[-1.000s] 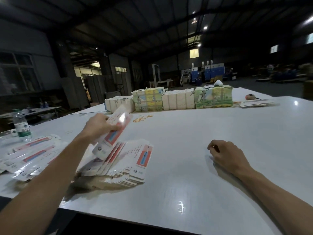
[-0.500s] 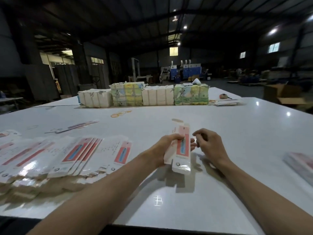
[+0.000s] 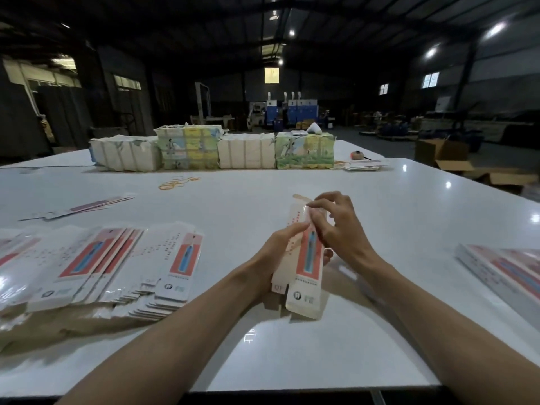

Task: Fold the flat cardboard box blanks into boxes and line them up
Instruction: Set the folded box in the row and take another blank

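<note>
Both hands (image 3: pixel 309 244) grip one box blank (image 3: pixel 306 258) between them.

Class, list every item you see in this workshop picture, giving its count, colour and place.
Box blank: one, white with red panel, held above table centre.
Fanned blanks: a pile, white and red, table left.
Loose blanks: a few, white and pink, far left.
Rubber bands: several, yellow, before the bundles.
Wrapped bundles: four, two white, two green-yellow, far edge row.
Printed stack: one, white and red, right edge.
Table: one, white.
Cartons: a few, brown, floor right.
Left hand: grips blank's side.
Right hand: fingers on blank's top.
</note>
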### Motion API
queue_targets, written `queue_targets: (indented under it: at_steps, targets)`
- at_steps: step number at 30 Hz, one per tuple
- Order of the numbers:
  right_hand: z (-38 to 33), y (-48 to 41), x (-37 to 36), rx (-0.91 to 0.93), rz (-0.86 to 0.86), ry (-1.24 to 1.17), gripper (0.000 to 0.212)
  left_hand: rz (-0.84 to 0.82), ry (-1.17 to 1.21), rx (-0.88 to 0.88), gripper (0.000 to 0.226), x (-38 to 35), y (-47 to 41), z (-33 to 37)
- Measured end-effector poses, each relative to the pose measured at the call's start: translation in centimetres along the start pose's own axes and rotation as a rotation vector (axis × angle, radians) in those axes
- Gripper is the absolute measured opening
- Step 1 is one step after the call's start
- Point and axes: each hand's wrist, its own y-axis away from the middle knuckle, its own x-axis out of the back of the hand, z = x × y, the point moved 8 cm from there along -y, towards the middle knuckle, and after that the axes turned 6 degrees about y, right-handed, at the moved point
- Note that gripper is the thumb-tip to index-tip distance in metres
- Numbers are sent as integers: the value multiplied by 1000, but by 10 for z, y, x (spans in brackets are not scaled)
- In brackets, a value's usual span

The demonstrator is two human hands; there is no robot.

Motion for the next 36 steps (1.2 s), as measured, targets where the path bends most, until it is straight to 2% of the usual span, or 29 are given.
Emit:
queue_targets:
  at_steps: [3,5,10,14,17,19,22,25,30,33,36]
  targets:
    - [-3,-2,3,-25,-7,-142,14,-23,147,19,60,-2,2,1]
    - [-1,-3,4,-105,-14,-289,11,-51,190,57,69,-4,3,1]
    - [9,-3,3,-304,-42,-555,14,-89,65,50,72,-8,5,7]
    - [5,-1,-3,-335,-152,-958,24,-13,-8,72,72,-7,5,4]
    - [0,1,-3,-317,-104,-929,26,16,113,124,72,-5,6,-2]
    - [0,2,-5,-337,-63,-873,35,17,242,135,69,-4,8,0]
    - [-4,11,-11,-302,-105,-716,45,61,303,85,72,2,8,5]
    - [-12,17,-16,-218,-138,-673,33,86,239,8,76,4,10,7]
    - [-11,15,-7,-238,-105,-814,29,128,107,-40,73,-5,17,11]
    - [-10,15,-4,-240,-103,-835,33,272,-134,-281,55,6,15,25]
    - [-11,14,-4,-237,-105,-826,37,266,-261,-427,46,8,15,36]
